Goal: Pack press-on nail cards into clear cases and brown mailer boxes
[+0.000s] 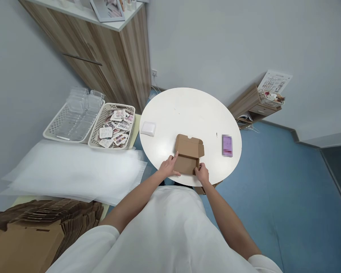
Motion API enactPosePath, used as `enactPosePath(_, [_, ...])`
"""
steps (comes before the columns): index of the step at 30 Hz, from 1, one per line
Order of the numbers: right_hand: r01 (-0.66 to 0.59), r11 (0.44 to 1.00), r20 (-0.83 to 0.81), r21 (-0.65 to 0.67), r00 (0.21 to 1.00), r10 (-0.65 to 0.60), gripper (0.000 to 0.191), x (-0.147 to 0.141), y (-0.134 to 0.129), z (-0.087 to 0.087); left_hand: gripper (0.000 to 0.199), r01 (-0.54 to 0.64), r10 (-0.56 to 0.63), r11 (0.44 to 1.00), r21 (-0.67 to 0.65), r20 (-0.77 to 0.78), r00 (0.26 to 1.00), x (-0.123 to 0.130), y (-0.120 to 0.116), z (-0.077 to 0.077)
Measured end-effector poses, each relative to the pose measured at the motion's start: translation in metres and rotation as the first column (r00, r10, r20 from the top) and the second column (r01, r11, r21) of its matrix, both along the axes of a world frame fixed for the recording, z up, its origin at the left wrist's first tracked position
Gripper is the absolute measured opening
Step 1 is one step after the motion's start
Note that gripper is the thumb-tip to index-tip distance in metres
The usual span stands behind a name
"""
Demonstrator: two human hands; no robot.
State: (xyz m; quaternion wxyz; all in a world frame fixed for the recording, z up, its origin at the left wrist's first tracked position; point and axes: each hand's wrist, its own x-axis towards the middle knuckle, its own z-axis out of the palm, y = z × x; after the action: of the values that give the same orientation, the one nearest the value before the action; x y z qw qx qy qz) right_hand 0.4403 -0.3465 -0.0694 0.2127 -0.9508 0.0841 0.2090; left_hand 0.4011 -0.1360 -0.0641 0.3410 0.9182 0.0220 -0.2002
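A small brown cardboard mailer box point(186, 165) lies on the white oval table point(187, 110), close to its front edge. Its lid point(189, 146) is raised and folded back away from me, with side flaps sticking out. Inside, the tray part looks bare. My left hand point(168, 167) rests against the box's left side, fingers spread and thumb apart. At the front right corner, my right hand point(202, 173) pinches the box's side wall between thumb and fingers.
A clear plastic packet point(148, 128) lies left on the table, a purple blurred rectangle point(227, 146) right. Further left stand a basket of printed cards point(135, 113), a basket of clear plastic cases point(52, 131), translucent sheets point(74, 170) and flattened cardboard boxes point(31, 242).
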Motion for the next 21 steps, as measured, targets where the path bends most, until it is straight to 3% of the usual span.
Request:
enactPosePath(4, [0.070, 0.991, 0.002, 0.116, 0.997, -0.071, 0.039, -0.005, -0.011, 0.004, 0.108, -0.133, 0.139, 0.975, -0.177, 0.024, 0.990, -0.013, -0.010, -0.004])
enactPosePath(7, [0.121, 0.966, -0.014, 0.227, 0.993, -0.121, 0.048, -0.011, -0.019, 0.005, 0.089, -0.314, 0.327, 0.892, -0.324, -0.017, 0.945, -0.021, -0.021, -0.010])
enactPosePath(10, [0.174, 0.910, -0.053, 0.376, 0.985, -0.166, 0.046, -0.014, -0.025, 0.002, 0.066, -0.423, 0.435, 0.808, -0.410, -0.070, 0.898, -0.020, -0.032, -0.015])
enactPosePath(14, [0.194, 0.827, -0.064, 0.528, 0.980, -0.189, 0.042, -0.003, -0.036, -0.003, 0.056, -0.455, 0.466, 0.755, -0.472, -0.103, 0.879, -0.004, -0.042, -0.016])
enactPosePath(21, [0.154, 0.777, -0.024, 0.611, 0.984, -0.176, 0.044, 0.036, -0.052, -0.004, 0.066, -0.436, 0.445, 0.701, -0.564, -0.132, 0.886, 0.036, -0.060, -0.012])
